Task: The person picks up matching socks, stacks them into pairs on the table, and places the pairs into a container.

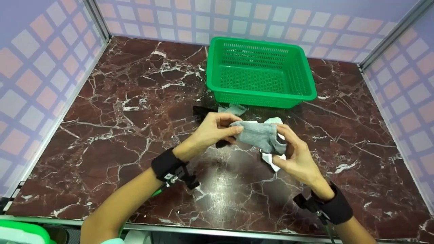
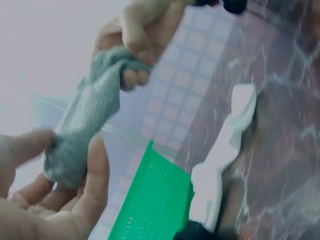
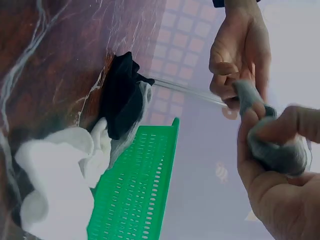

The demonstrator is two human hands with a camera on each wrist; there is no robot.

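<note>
A grey ribbed sock [image 1: 257, 135] is stretched between both hands above the table. My left hand [image 1: 217, 130] pinches one end of it between thumb and fingers. At the other end my right hand [image 1: 296, 157] grips the sock by its opening, with the thumb inside the fold in the right wrist view. Below the hands lie white socks [image 3: 60, 175], partly hidden in the head view. Beside them are a black sock [image 3: 122, 95] and another grey sock [image 1: 234, 109], close to the basket's front.
A green plastic basket [image 1: 261, 96] with slotted walls stands at the back of the dark red marbled table [image 1: 135, 135]. Tile-patterned panels [image 1: 51, 61] enclose the table at the left, back and right.
</note>
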